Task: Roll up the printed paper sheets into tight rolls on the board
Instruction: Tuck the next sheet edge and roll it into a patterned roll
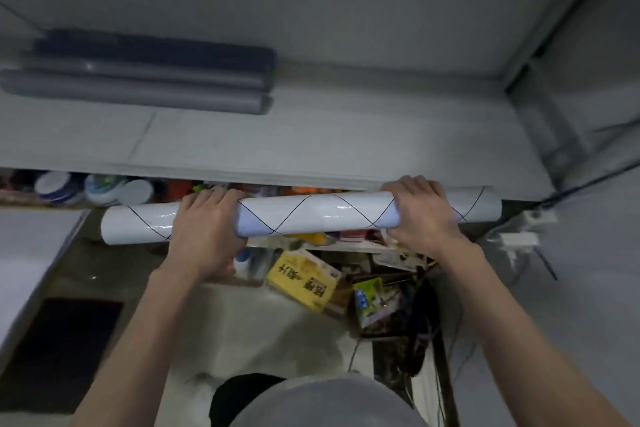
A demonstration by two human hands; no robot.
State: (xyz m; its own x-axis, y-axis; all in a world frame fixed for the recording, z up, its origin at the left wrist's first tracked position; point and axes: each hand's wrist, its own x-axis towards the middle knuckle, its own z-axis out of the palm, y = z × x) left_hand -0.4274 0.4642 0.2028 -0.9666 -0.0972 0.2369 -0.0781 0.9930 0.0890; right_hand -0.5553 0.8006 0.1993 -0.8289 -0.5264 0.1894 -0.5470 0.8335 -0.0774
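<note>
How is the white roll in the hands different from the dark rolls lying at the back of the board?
The white roll is white with thin crossing lines; the dark rolls are plain navy and grey. The white roll is gripped by the left hand and right hand at the near edge of the board; the dark rolls lie untouched, piled together farther back. All are long tubes lying roughly sideways.

Reaches forward with both bare forearms, angled slightly inward, wrists straight. Grips the paper roll (311,215) from above with the left hand (204,229), fingers (207,196) curled over its far side. Clamps the same roll farther right with the right hand (420,215), fingers (412,184) wrapped over likewise, palms down.
</note>
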